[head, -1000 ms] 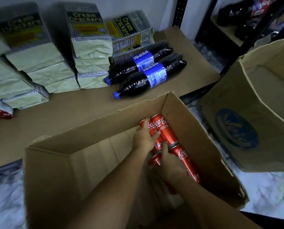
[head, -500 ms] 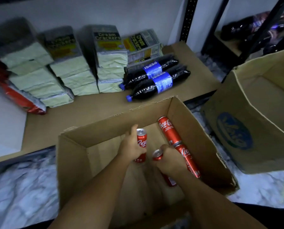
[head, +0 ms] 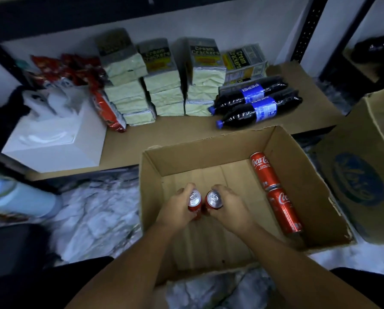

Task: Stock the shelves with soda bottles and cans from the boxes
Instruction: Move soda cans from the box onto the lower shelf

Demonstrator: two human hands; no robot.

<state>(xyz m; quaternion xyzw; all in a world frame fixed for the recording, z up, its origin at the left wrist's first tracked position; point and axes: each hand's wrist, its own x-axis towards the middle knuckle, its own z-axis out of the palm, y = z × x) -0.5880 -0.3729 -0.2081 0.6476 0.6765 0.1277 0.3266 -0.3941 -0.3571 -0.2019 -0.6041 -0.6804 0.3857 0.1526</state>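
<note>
Your left hand wraps one small red metal soda can, and your right hand wraps a second red can, side by side inside the brown cardboard box. They look smooth, hard and probably heavy, so hold round the middle. Two more red cans lie to the right of your right hand.

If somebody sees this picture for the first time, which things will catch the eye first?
The left hand and the right hand each grip a red Coca-Cola can inside the open brown cardboard box. Two more red cans lie by its right wall; two dark Pepsi bottles lie on the shelf behind.
</note>
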